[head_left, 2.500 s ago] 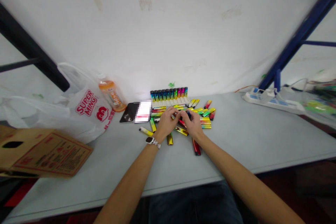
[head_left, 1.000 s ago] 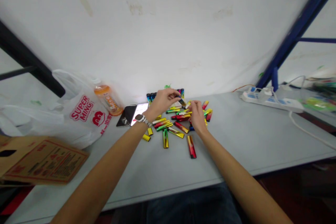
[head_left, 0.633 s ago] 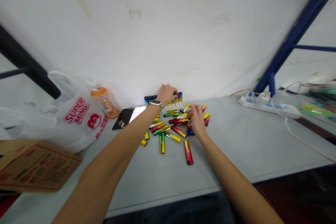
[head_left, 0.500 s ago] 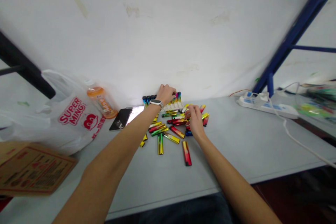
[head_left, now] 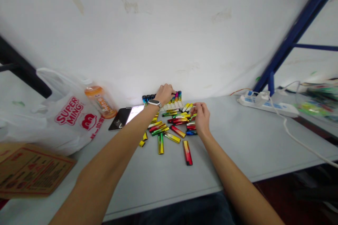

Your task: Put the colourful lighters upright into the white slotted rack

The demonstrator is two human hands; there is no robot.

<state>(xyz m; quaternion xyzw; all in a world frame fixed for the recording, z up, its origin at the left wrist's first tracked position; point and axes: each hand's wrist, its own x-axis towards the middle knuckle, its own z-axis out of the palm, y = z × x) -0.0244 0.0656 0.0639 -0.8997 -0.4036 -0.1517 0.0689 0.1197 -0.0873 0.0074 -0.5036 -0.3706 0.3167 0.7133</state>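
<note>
My left hand (head_left: 165,93), with a watch (head_left: 154,102) on its wrist, reaches to a row of upright multicoloured lighters (head_left: 180,96) by the wall. Its fingers are closed at the dark top of a lighter (head_left: 174,93), partly covered by the hand. In front of that row is a pale slotted holder (head_left: 179,104). My right hand (head_left: 202,115) is closed in a pinch beside yellow-and-white lighters (head_left: 187,107); what its fingertips hold is hidden. Red, yellow and green lighters (head_left: 177,131) lie scattered between my arms, and a red one (head_left: 187,153) lies nearest me.
Left of the lighters lie a phone (head_left: 124,118), an orange bottle (head_left: 101,102), a white plastic bag (head_left: 71,119) and a cardboard box (head_left: 34,170). A power strip (head_left: 269,106) with a white cable (head_left: 298,139) lies right, near a blue metal frame (head_left: 283,45).
My right hand has moved right and slightly up, uncovering red and blue lighters beneath it. My left hand has shifted slightly left along the row. The view has moved a little.
</note>
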